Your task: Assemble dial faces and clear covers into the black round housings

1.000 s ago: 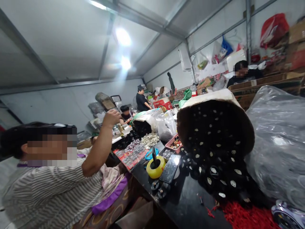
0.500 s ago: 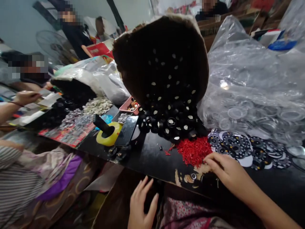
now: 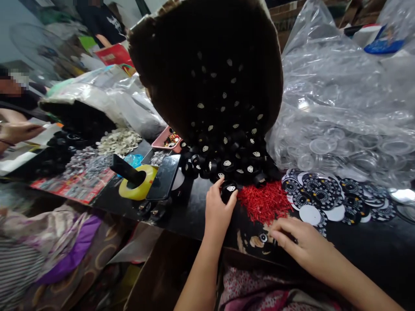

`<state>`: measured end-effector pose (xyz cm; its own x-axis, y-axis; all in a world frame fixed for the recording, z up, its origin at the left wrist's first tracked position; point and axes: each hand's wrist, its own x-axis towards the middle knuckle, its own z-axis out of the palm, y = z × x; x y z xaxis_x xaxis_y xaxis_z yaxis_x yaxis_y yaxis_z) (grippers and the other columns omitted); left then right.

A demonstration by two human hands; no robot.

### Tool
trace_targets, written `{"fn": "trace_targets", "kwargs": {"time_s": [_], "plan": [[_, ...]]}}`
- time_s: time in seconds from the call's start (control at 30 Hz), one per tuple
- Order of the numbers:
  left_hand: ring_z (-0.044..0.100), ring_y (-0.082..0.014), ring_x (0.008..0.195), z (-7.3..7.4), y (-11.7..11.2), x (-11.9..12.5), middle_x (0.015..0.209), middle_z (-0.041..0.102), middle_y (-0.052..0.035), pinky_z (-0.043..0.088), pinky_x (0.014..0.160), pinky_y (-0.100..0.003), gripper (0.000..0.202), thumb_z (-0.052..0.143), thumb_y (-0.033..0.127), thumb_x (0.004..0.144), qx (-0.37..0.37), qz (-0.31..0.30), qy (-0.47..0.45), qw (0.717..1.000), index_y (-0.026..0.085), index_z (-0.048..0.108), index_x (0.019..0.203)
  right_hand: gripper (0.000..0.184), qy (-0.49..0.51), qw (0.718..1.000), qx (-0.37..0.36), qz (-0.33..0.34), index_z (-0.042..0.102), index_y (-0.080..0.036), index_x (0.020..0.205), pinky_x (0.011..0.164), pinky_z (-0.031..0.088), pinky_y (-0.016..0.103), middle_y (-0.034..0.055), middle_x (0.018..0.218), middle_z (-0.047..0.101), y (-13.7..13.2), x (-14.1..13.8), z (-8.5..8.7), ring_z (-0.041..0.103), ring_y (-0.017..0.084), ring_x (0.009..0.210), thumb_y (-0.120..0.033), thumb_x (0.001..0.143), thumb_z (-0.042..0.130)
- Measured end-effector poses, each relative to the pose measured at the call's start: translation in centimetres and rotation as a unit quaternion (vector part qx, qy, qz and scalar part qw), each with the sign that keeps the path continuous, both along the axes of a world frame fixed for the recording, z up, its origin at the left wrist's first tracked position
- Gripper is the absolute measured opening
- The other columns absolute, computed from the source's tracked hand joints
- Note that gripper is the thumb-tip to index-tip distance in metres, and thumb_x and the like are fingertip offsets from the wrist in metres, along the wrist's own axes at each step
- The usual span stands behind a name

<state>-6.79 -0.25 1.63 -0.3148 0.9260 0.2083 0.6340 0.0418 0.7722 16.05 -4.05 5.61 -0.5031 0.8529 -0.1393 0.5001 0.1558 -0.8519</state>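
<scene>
My left hand [image 3: 220, 206] reaches to the front of a heap of round black plastic cases [image 3: 227, 151]. Its thumb and fingers are closed around one round black case [image 3: 230, 190] with a white spot on its face. Just right of it lies a pile of small red pieces [image 3: 266, 201]. My right hand [image 3: 293, 237] is by the table's near edge, its thumb and fingertips pinched together; whatever they may hold is too small or hidden. Beside those fingertips sits a small ring-shaped part [image 3: 263, 238]. Printed dial discs [image 3: 320, 194] lie in a spread heap beyond the right hand.
A large dark sack [image 3: 207, 56] stands open behind the cases. Clear plastic bags of round lids [image 3: 340, 125] fill the right. Leftward are a phone [image 3: 166, 177], a yellow tape roll [image 3: 138, 185] and a pink tray [image 3: 162, 139]. A co-worker's hand [image 3: 21, 131] shows far left.
My left hand has risen from near my lap to the black cases and closed on one. My right hand has shifted slightly left and down from the red pile's edge. The view has tilted down.
</scene>
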Motion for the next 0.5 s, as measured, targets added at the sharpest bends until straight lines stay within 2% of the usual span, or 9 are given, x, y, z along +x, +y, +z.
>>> {"fn": "trace_targets", "kwargs": {"time_s": [0.07, 0.17, 0.27, 0.33, 0.37, 0.43, 0.5], "plan": [[0.058, -0.0275, 0.120, 0.2, -2.0, 0.6, 0.129, 0.059, -0.0143, 0.045, 0.104, -0.047, 0.050, 0.063, 0.037, 0.087, 0.005, -0.001, -0.034, 0.999, 0.019, 0.049, 0.132, 0.022, 0.032, 0.998, -0.043, -0.030, 0.067, -0.023, 0.099, 0.080, 0.049, 0.035, 0.0032, 0.091, 0.072, 0.1, -0.8, -0.1, 0.066, 0.020, 0.085, -0.036, 0.098, 0.049], [0.057, -0.0255, 0.123, 0.3, -5.4, 2.9, 0.130, 0.058, -0.0114, 0.045, 0.106, -0.044, 0.052, 0.066, 0.035, 0.085, 0.016, -0.052, -0.082, 0.995, 0.023, 0.049, 0.133, 0.029, 0.096, 0.987, -0.104, -0.078, 0.062, -0.020, 0.115, 0.081, 0.051, 0.033, 0.0042, 0.096, 0.071, 0.3, -1.8, -0.2, 0.067, 0.019, 0.087, -0.037, 0.093, 0.057], [0.053, -0.0289, 0.127, 0.1, -8.1, 4.7, 0.128, 0.057, -0.0101, 0.041, 0.109, -0.049, 0.049, 0.071, 0.032, 0.081, 0.003, -0.075, -0.105, 0.992, 0.025, 0.057, 0.127, 0.021, 0.124, 0.980, -0.120, -0.095, 0.062, -0.017, 0.101, 0.077, 0.049, 0.029, 0.0035, 0.093, 0.069, 0.2, -1.5, -0.3, 0.064, 0.016, 0.085, -0.035, 0.090, 0.061], [0.056, -0.0290, 0.123, 0.1, -8.8, 5.2, 0.126, 0.058, -0.0092, 0.045, 0.106, -0.048, 0.043, 0.069, 0.033, 0.083, -0.064, -0.094, -0.174, 0.978, 0.027, 0.061, 0.124, 0.019, 0.109, 0.981, -0.130, -0.092, 0.061, -0.017, 0.096, 0.068, 0.046, 0.026, 0.0008, 0.085, 0.066, 0.1, -0.4, -0.2, 0.059, 0.014, 0.076, -0.035, 0.089, 0.062], [0.058, -0.0282, 0.120, 0.2, -8.9, 5.4, 0.124, 0.061, -0.0085, 0.046, 0.104, -0.047, 0.039, 0.068, 0.033, 0.084, -0.112, -0.116, -0.224, 0.961, 0.027, 0.064, 0.121, 0.020, 0.095, 0.983, -0.135, -0.083, 0.062, -0.017, 0.096, 0.064, 0.044, 0.025, -0.0006, 0.080, 0.063, 0.0, 0.3, 0.0, 0.057, 0.013, 0.071, -0.036, 0.088, 0.063], [0.061, -0.0265, 0.117, 0.6, -8.7, 5.6, 0.119, 0.067, -0.0067, 0.048, 0.102, -0.043, 0.030, 0.068, 0.033, 0.085, -0.213, -0.170, -0.322, 0.907, 0.027, 0.068, 0.114, 0.021, 0.074, 0.987, -0.137, -0.046, 0.065, -0.018, 0.095, 0.060, 0.041, 0.024, -0.0019, 0.074, 0.061, -0.1, 1.8, 0.4, 0.053, 0.012, 0.066, -0.038, 0.088, 0.064], [0.063, -0.0255, 0.115, 1.0, -8.5, 6.0, 0.115, 0.071, -0.0050, 0.050, 0.099, -0.040, 0.024, 0.071, 0.031, 0.083, -0.279, -0.183, -0.412, 0.848, 0.027, 0.072, 0.107, 0.022, 0.044, 0.994, -0.103, -0.012, 0.069, -0.020, 0.099, 0.063, 0.044, 0.025, -0.0001, 0.079, 0.063, 0.0, 3.3, 0.7, 0.056, 0.014, 0.069, -0.040, 0.091, 0.062]]}}
